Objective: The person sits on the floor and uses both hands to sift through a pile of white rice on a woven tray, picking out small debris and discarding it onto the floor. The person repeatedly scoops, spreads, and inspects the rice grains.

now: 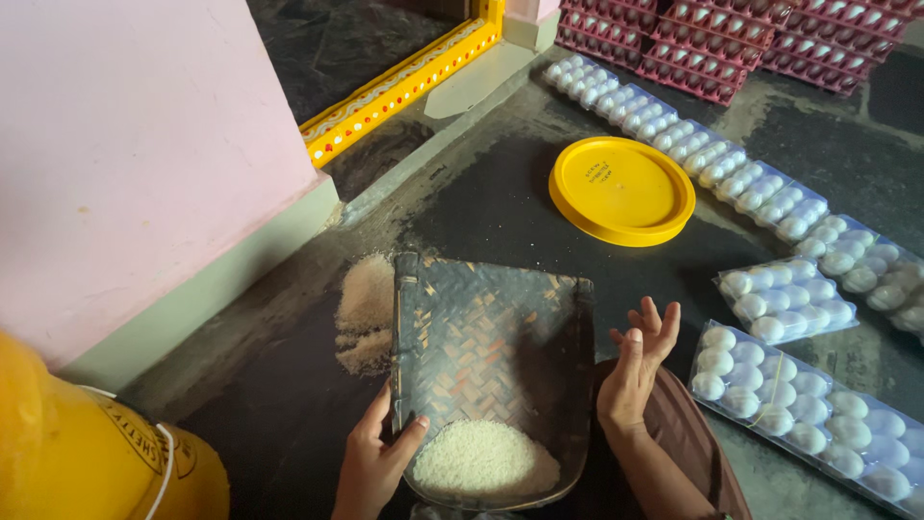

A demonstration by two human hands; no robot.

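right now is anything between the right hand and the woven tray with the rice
Nothing visible. The right hand is open, raised just beside the right edge of the woven tray, with only a small gap of air between them. The left hand grips the tray's left edge near the rice.

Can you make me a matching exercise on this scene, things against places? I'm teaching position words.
Things:
1. white rice
2. yellow lid
3. left hand
4. right hand

Places:
A. flat on the dark floor, beyond the tray
B. gripping the woven tray's left edge
C. heaped at the tray's near end
D. raised open beside the tray's right edge, holding nothing

Pairs: 1-C, 2-A, 3-B, 4-D
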